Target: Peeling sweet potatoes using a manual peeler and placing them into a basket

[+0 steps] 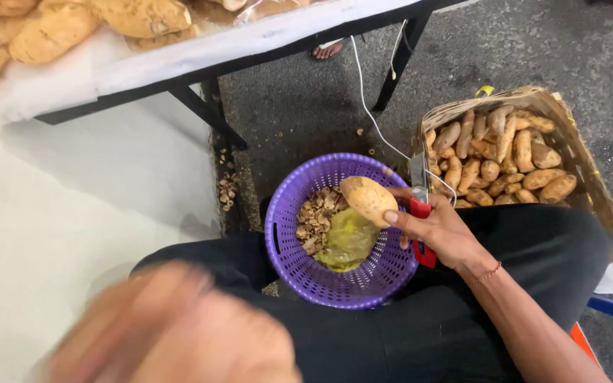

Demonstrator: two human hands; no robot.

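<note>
We're looking at an informal outdoor food-prep/market spot, prob street-side: rough grey asphalt ground (533, 42), woven tan basket (590, 177) full of unpeeled brown tubers, black-framed metal table (207, 106) w/ white top piled w/ peeled tubers (51, 28), round purple plastic basket (285, 241) w/ peelings.

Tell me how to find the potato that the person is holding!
Find the purple basket between the person's knees. Over its right rim, the right hand holds one sweet potato along with a red-handled peeler. All the other sweet potatoes lie in the woven crate or on the table; only this one is held up.
</note>
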